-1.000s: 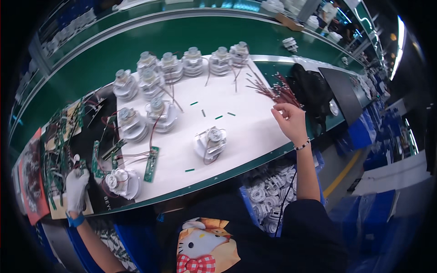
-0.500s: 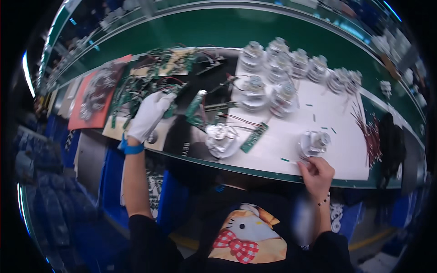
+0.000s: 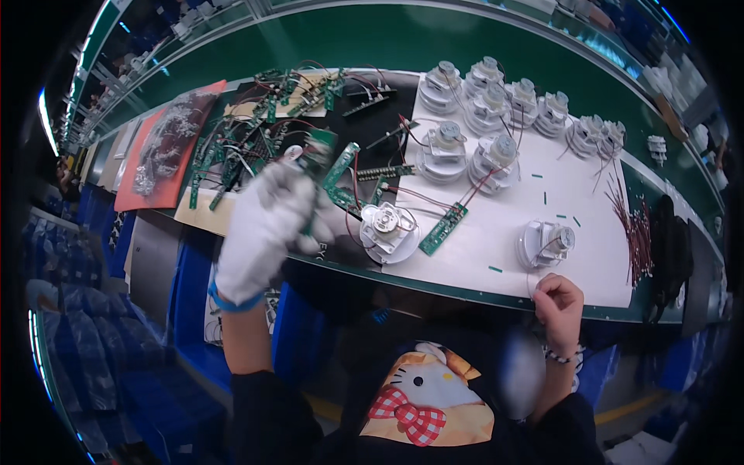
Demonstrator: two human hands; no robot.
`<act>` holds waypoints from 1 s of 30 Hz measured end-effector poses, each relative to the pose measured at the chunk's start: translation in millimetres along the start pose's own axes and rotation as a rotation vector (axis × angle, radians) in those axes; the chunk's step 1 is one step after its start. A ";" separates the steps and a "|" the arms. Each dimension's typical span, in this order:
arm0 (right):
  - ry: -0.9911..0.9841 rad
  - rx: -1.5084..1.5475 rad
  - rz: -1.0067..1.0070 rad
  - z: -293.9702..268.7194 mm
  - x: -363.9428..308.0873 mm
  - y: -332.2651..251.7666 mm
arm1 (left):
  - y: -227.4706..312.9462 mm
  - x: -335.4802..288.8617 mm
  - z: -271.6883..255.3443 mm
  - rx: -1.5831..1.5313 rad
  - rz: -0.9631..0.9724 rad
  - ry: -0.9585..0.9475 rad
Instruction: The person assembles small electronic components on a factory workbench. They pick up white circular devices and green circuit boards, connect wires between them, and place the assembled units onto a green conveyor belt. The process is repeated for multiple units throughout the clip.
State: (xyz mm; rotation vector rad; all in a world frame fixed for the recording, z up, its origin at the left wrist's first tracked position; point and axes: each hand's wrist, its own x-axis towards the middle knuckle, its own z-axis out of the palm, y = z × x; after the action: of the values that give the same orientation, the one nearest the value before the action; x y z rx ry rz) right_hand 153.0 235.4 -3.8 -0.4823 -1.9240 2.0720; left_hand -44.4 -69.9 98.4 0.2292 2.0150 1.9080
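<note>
My left hand (image 3: 267, 225), in a white glove with a blue band at the wrist, is smeared by motion above the boards. A green circuit board (image 3: 321, 143), blurred along with it, sticks out past its closed fingers. My bare right hand (image 3: 559, 304) pinches a thin wire (image 3: 530, 284) at the table's front edge. That wire leads up toward a white round motor unit (image 3: 546, 245) lying just beyond the fingers. Between my hands sits another white motor unit (image 3: 389, 232), with red wires beside it running to a long green circuit board (image 3: 444, 229).
Several white motor units (image 3: 448, 151) stand at the back right on white sheeting (image 3: 511, 221). A heap of wired boards (image 3: 225, 159) lies at left, beside a clear bag of parts (image 3: 164, 151) on an orange sheet (image 3: 128, 194). Dark red wires (image 3: 639, 244) lie bundled at right.
My left hand has lifted from the board heap and come nearer, with a circuit board in it. My right hand has shifted slightly right, still pinching at the table edge.
</note>
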 end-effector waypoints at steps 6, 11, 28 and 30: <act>-0.392 0.488 0.263 10.5 -5.7 -8.1 | -15.3 -46.0 74.1 -0.165 -0.375 -0.380; -0.395 0.539 0.177 25.5 1.7 -15.7 | -52.8 -54.9 101.6 0.015 -0.047 -0.378; -0.054 0.182 -0.111 53.1 -2.9 -17.9 | -66.4 -62.4 117.1 0.395 0.279 -0.279; -0.040 0.217 -0.073 53.8 -3.0 -19.4 | -66.5 -62.1 117.9 0.401 0.302 -0.284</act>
State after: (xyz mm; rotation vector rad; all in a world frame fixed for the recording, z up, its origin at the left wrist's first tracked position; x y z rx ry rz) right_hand 132.6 187.1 19.0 -0.3195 -1.6831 2.2239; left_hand 63.9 12.7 38.3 0.8986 2.2338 1.4931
